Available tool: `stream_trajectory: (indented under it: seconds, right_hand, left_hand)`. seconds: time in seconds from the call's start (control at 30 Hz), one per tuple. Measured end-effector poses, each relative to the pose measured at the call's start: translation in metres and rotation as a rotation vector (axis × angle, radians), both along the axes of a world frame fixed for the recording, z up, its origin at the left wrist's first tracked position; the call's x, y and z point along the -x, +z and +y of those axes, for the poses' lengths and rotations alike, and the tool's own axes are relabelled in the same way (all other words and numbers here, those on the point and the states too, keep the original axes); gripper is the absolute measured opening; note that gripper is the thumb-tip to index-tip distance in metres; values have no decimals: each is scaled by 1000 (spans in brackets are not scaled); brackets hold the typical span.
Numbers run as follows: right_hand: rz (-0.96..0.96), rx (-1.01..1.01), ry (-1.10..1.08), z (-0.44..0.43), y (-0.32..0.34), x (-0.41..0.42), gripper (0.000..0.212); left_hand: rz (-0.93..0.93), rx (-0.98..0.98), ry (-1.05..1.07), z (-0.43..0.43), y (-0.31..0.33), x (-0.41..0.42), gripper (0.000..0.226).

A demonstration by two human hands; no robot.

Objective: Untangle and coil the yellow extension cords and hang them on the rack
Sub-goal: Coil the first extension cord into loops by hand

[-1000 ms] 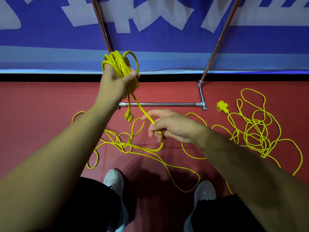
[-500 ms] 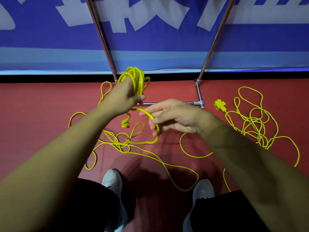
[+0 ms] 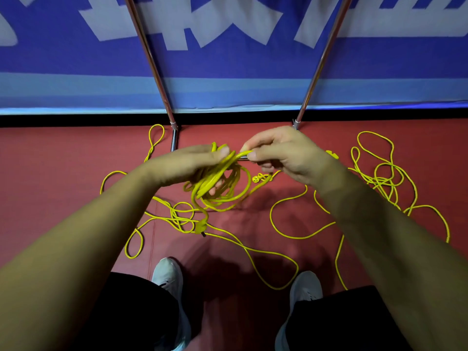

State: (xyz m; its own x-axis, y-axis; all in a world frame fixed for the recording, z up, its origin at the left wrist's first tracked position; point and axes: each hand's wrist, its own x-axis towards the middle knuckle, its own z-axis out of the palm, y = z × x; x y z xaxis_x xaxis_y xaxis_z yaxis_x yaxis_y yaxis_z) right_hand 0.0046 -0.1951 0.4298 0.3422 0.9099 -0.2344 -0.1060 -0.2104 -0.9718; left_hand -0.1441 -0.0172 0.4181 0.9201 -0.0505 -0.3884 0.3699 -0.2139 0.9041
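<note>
Over the red floor (image 3: pixel 50 173) | step: coiling | left hand (image 3: pixel 187 165) grips the yellow coil (image 3: pixel 220 191) | right hand (image 3: pixel 286 155) pinches one loop at its 1 o'clock | next: add loop, pull loose cord (image 3: pixel 298 238) from 5 o'clock | rack (image 3: pixel 155 72) at 12, nothing hung yet

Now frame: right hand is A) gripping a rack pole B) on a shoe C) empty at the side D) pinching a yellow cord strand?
D: the right hand pinches a yellow strand between thumb and forefinger, next to the coil gripped by the left hand.
</note>
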Motion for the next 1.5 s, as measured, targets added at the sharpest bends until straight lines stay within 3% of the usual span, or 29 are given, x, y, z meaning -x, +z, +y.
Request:
stream_trajectory:
  seconds: [0.1,0.2,0.27,0.53,0.77,0.87,0.97,1.03,1.07,1.17,1.23,1.43,1.5]
  right_hand:
    - [-190,-18,-6,1,0,-4,12]
    - [-352,-15,13,4,-1,-4,12]
    - [-361,-35,-10,5,-4,-6,15]
    - [-402,38,154,-3,-25,-26,16]
    - [-297,62,119,-4,-39,-26,18]
    - [-283,92,87,-3,-44,-20,8]
    - [120,54,-14,0,-38,-10,44]
    - [264,47,-8,3,-32,-2,67]
    - [244,32,0,4,-31,4,69]
    - [1,-43,0,9,-27,21,40]
    - [-39,-92,-45,12,-26,29,35]
    - [247,-127,-165,14,-28,31,98]
    - [337,-136,-145,13,-28,32,94]
  left_hand:
    - [-24,-193,-176,-7,5,-1,39]
    - [-11,-262,-90,-10,6,-2,21]
    - [-33,-182,25,-7,10,0,12]
    - [-114,351,383,-1,15,-1,15]
    - [-126,595,524,8,19,-3,6]
    - [-161,653,547,10,20,-3,25]
    - [-199,670,601,12,22,-3,15]
    - [-214,657,619,14,23,-3,13]
    - [-220,643,612,13,25,-3,13]
    - [-219,644,577,11,25,-3,16]
    - [-233,712,530,8,23,-1,26]
    - [-301,1025,372,-7,11,3,24]
    - [-296,1069,325,-8,8,4,25]
